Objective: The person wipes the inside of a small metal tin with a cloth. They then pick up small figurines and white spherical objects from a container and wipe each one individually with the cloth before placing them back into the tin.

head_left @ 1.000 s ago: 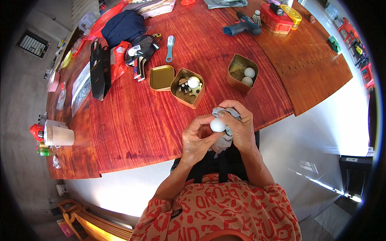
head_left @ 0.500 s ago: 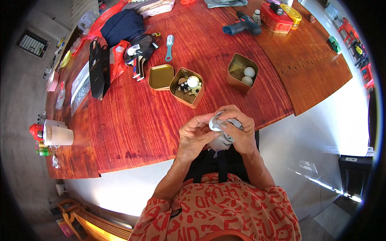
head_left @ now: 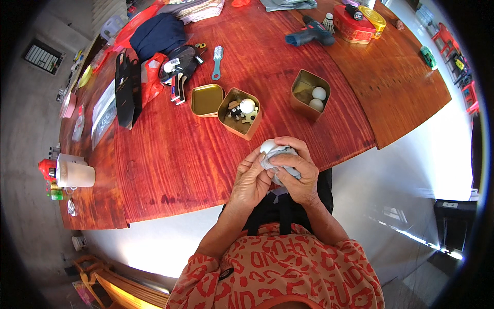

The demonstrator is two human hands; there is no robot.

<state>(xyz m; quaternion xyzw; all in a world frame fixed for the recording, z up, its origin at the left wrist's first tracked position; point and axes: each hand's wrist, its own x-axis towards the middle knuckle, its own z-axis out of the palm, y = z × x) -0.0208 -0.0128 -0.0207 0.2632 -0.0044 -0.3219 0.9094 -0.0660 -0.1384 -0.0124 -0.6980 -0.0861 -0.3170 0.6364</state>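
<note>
My left hand (head_left: pixel 247 177) is closed on a white ping-pong ball (head_left: pixel 267 146), its fingertips at the ball's near side. Wrapped partly round that ball is a grey cloth (head_left: pixel 281 154), pressed on by the fingers of my right hand (head_left: pixel 301 174). Both hands are just past the table's near edge, in front of my body. Beyond them stands a tin (head_left: pixel 249 135) with small figures and a white ball inside, its gold-coloured lid (head_left: pixel 207 100) lying beside it. Another tin (head_left: pixel 307 110), to the right, contains two white balls (head_left: pixel 318 98).
The red-brown wooden table (head_left: pixel 170 159) also bears a brush (head_left: pixel 217 63), a power drill (head_left: pixel 311 34), a shuttlecock (head_left: pixel 328 23) and a red box (head_left: pixel 354 24). At left are a black paper bag (head_left: pixel 126 92), dark folded cloth (head_left: pixel 158 36) and a white container (head_left: pixel 76 172).
Both hands have shifted slightly, and the ball now sits a little farther up and left. The cloth has been bunched closer round it; more of the ball's top shows.
</note>
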